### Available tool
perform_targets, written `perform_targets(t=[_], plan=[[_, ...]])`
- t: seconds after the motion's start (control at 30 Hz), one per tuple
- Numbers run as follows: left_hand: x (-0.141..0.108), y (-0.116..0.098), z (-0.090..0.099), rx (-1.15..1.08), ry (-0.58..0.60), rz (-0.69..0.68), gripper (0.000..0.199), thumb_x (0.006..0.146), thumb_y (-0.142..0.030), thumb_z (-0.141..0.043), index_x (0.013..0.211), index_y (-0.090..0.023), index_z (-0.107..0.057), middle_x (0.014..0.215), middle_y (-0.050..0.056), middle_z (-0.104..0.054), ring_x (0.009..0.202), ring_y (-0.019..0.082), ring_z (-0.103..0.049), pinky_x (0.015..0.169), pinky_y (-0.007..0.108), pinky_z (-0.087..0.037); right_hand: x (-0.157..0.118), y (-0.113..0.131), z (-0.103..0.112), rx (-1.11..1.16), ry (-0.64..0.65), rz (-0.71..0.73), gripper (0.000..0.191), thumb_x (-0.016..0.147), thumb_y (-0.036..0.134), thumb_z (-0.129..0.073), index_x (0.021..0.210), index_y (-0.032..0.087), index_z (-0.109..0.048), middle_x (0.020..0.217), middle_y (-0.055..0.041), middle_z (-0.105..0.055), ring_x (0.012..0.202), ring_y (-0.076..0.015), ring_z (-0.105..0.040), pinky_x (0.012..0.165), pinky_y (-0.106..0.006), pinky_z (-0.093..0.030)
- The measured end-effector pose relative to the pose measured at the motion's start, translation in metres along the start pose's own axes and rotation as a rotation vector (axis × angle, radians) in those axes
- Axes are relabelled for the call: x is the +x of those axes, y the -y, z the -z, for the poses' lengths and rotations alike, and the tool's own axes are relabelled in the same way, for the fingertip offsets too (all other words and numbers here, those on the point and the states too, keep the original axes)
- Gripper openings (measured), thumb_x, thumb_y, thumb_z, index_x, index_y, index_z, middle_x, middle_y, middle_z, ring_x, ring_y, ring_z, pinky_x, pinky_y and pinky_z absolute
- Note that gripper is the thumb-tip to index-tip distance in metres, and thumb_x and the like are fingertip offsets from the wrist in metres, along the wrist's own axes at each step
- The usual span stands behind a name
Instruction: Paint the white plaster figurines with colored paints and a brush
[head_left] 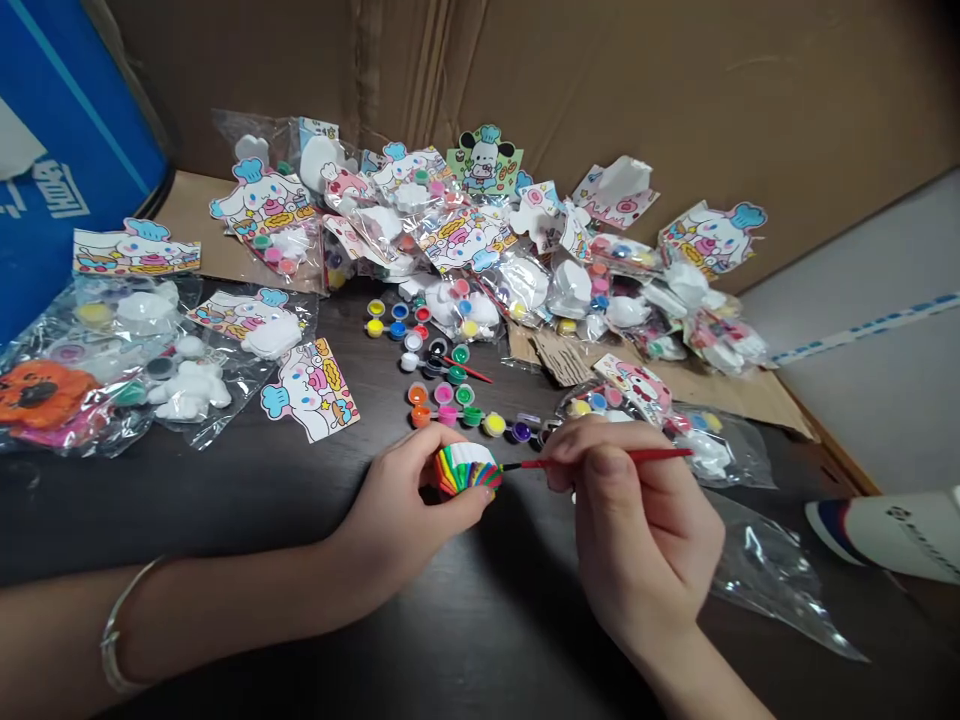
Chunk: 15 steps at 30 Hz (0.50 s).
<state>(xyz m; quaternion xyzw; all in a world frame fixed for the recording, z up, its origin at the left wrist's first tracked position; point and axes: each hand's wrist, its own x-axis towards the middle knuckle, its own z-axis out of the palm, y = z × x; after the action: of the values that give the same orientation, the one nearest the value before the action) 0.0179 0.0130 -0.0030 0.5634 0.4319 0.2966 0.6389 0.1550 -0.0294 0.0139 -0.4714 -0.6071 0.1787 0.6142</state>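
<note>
Between the thumb and fingers of my left hand (405, 505) is a small figurine (469, 468), painted in rainbow stripes with a white upper part. My right hand (645, 520) pinches a red paintbrush (664, 455), its dark tip at the right side of the figurine. Just beyond the hands, small open paint pots (446, 413) in orange, pink, green, yellow and purple stand in a row, partly hidden by my right hand. Farther back are more pots (386, 328) in yellow, blue and red. Another red brush (472, 371) lies by the black and green pots.
Many clear bags (517, 285) with white figurines and cartoon cards are piled at the back. More bags (187, 385) lie at left, near a blue box (67, 130). A clear wrapper (780, 575) and a paper cup (892, 530) are at right. Cardboard (637, 100) stands behind.
</note>
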Motion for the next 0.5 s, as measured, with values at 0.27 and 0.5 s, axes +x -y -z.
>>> perform_targets(t=[0.27, 0.5], plan=[[-0.0018, 0.0013, 0.0005, 0.05, 0.003, -0.024, 0.009, 0.066, -0.022, -0.061, 0.073, -0.021, -0.055, 0.07, -0.001, -0.056, 0.073, 0.018, -0.055, 0.067, 0.03, -0.044, 0.0028, -0.0004, 0.0012, -0.087, 0.096, 0.101, 0.017, 0.096, 0.018, -0.042, 0.086, 0.021, -0.056, 0.07, 0.0006, -0.056, 0.061, -0.0115, -0.05, 0.061, -0.029, -0.043], [-0.0004, 0.0023, 0.0009, 0.064, 0.003, -0.04, 0.01, 0.066, -0.023, -0.061, 0.073, -0.021, -0.054, 0.069, -0.001, -0.054, 0.07, 0.017, -0.053, 0.064, 0.029, -0.043, 0.0021, -0.0004, 0.0022, -0.119, 0.107, 0.073, 0.017, 0.094, 0.016, -0.043, 0.083, 0.02, -0.055, 0.069, 0.0014, -0.055, 0.06, -0.0108, -0.05, 0.062, -0.028, -0.043]])
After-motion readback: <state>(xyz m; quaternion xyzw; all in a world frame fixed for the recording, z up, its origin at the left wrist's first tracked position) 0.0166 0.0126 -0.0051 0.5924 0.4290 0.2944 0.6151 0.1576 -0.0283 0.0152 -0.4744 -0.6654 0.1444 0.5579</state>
